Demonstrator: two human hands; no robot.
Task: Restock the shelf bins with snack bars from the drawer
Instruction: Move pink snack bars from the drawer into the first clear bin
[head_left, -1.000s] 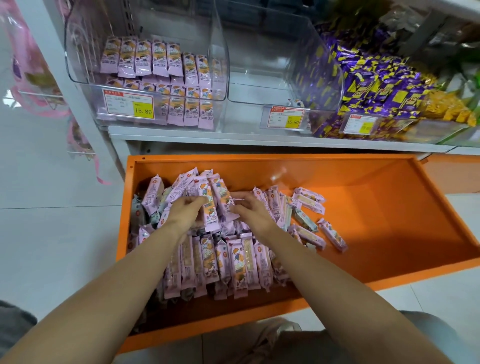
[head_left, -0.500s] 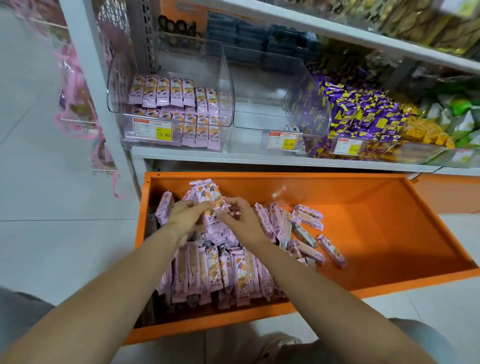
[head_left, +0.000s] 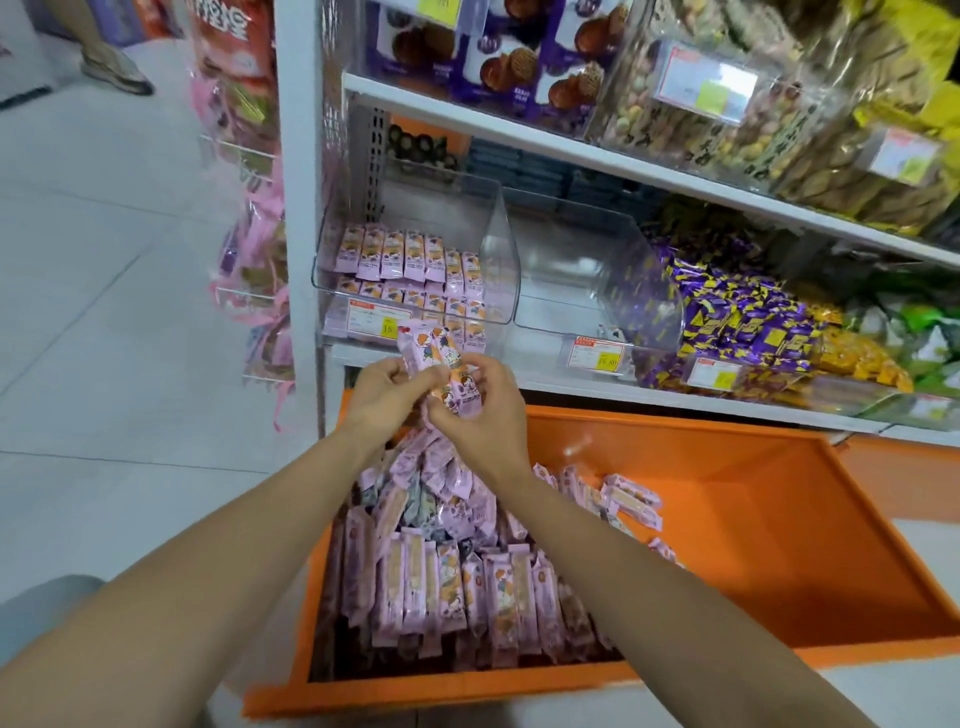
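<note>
My left hand (head_left: 387, 395) and my right hand (head_left: 480, 410) together grip a bunch of pink snack bars (head_left: 439, 364), held in the air above the orange drawer (head_left: 753, 545) and just in front of the clear shelf bin (head_left: 498, 270). That bin holds two rows of the same pink bars (head_left: 410, 257). In the drawer's left part lie several more pink bars (head_left: 452, 587), some lined up, some in a loose heap.
A second clear bin (head_left: 597, 291) stands to the right of the pink-bar bin, then a bin of purple and yellow sweets (head_left: 753, 322). A higher shelf (head_left: 649, 171) overhangs the bins. Pink hanging packs (head_left: 260, 270) are on the left. A person's foot (head_left: 117, 65) is far left.
Both hands have lifted the bunch of pink bars out of the drawer and up toward the left shelf bin. The view has tilted upward.
</note>
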